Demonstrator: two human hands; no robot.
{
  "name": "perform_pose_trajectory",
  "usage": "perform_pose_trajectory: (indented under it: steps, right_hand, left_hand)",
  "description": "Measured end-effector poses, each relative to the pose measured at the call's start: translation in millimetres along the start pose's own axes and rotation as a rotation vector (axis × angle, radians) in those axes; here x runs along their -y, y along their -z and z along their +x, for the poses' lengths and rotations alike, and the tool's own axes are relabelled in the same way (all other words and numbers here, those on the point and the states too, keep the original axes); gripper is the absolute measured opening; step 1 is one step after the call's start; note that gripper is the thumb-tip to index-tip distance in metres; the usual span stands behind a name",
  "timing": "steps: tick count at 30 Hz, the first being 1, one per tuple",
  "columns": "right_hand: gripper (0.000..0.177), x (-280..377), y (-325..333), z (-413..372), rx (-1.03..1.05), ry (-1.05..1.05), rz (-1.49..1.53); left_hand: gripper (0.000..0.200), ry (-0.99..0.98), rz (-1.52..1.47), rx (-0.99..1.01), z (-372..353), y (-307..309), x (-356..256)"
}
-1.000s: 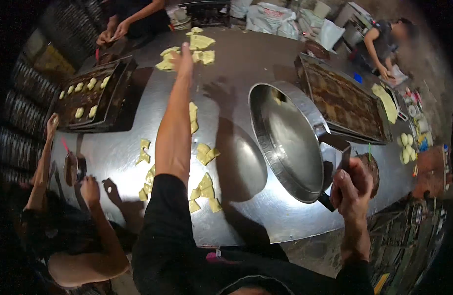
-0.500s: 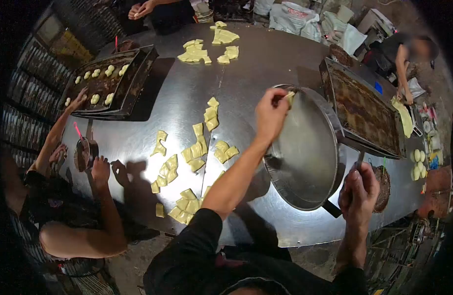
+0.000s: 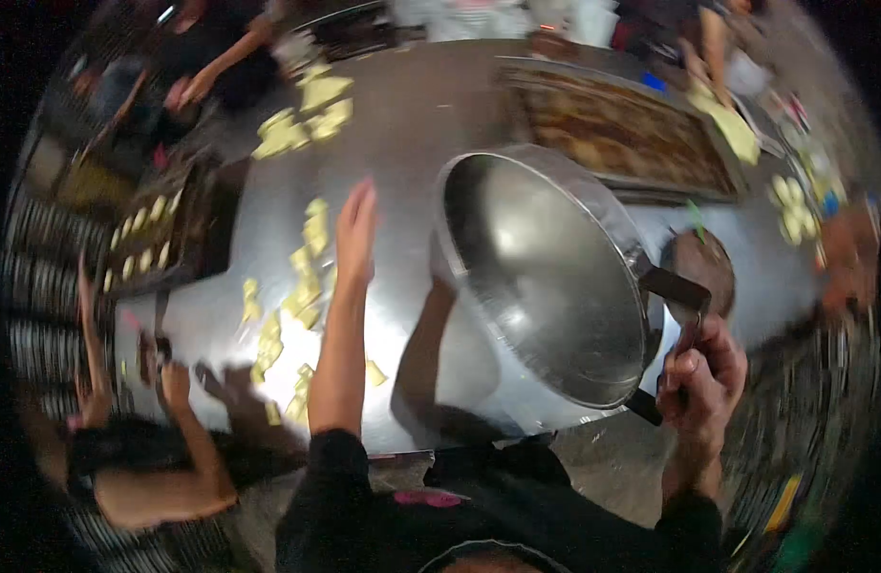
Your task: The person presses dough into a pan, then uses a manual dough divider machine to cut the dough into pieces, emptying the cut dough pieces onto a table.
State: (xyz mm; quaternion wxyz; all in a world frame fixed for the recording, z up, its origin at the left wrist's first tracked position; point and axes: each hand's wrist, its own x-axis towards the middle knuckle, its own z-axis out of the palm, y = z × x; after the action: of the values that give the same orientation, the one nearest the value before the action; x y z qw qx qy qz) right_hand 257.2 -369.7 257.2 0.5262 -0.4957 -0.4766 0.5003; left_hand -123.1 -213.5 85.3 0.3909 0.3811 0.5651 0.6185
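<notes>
My right hand (image 3: pixel 703 377) is closed around the dark handle (image 3: pixel 677 286) of a large round metal pan (image 3: pixel 546 286). The pan is tilted, and its shiny inside shows no dough that I can make out. My left hand (image 3: pixel 356 234) reaches out over the metal table, fingers stretched and close together, with nothing visible in it. Beside and below it, several flat yellow dough pieces (image 3: pixel 305 286) lie in loose clusters, blurred by motion.
More dough pieces (image 3: pixel 283 132) lie at the far side. A dark baking tray (image 3: pixel 612 124) stands behind the pan, and another tray (image 3: pixel 144 239) with dough rolls is at left. A brown bowl (image 3: pixel 703 272) sits right of the pan. Co-workers' arms (image 3: pixel 197 430) reach in around the table.
My left hand has left the pan's rim, moved left over the table and opened; the small yellow piece no longer shows in it. The pan is tilted more, and my view has swung right.
</notes>
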Motion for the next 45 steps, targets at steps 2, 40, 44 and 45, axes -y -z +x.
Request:
perform_pose_trajectory:
  steps: [2, 40, 44, 45]
  right_hand:
    - [0.026, 8, 55, -25, -0.095, -0.042, 0.051]
    - [0.051, -243, 877, 168, -0.09, -0.423, -0.725]
    - [0.041, -246, 1027, 263, 0.004, -0.382, -1.239]
    - [0.029, -228, 1068, 297, -0.062, -0.547, -1.258]
  left_hand:
    - [0.053, 0.193, -0.22, 0.178, -70, -39, 51]
    - [0.049, 0.409, -0.304, 0.202, -302, -842, 170]
    - [0.046, 0.217, 0.003, 0.002, -299, -871, 187]
    - [0.045, 0.179, 0.021, -0.008, -298, -874, 194]
